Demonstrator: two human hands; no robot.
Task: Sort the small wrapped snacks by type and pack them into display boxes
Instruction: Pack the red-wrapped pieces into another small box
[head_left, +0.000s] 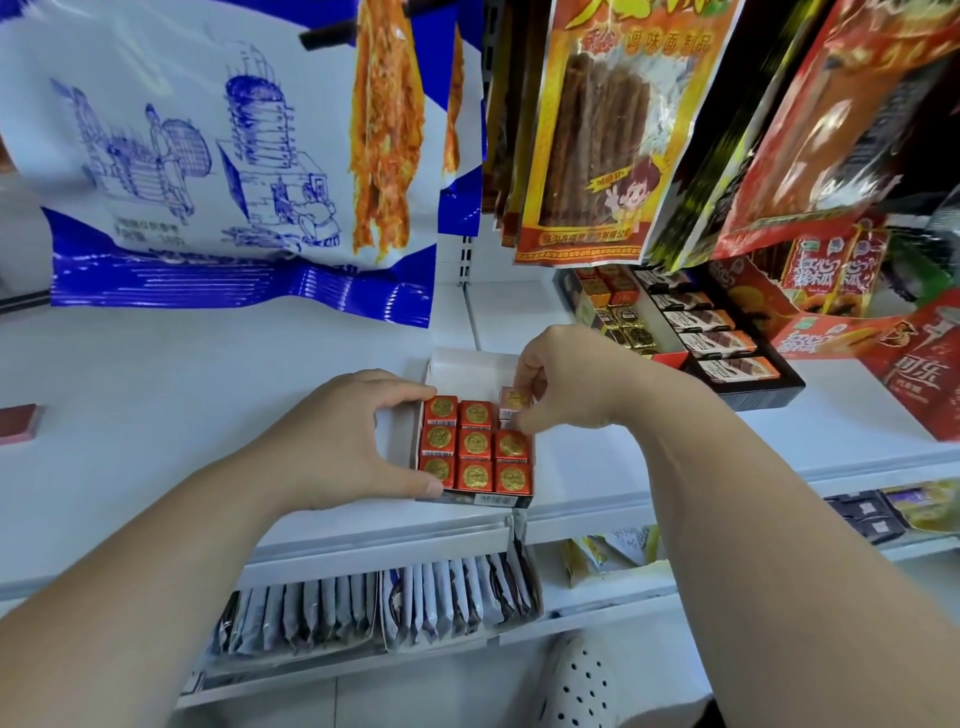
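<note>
A small white display box (467, 371) stands on the white shelf, filled at its near end with several red square wrapped snacks (475, 457) bearing gold round seals. My left hand (358, 441) grips the box's left side, thumb at the near corner and fingers at the far left edge. My right hand (561, 387) pinches one more red square snack (515, 401) and holds it tilted over the open spot at the right of the far row. The far part of the box is bare white card.
A dark display box (753, 392) with gold-wrapped squares and chocolate bars sits to the right on the shelf (156, 415). Large snack bags hang above, a blue-white one (208, 156) at left. Red packs stand far right. Sachets fill the lower shelf.
</note>
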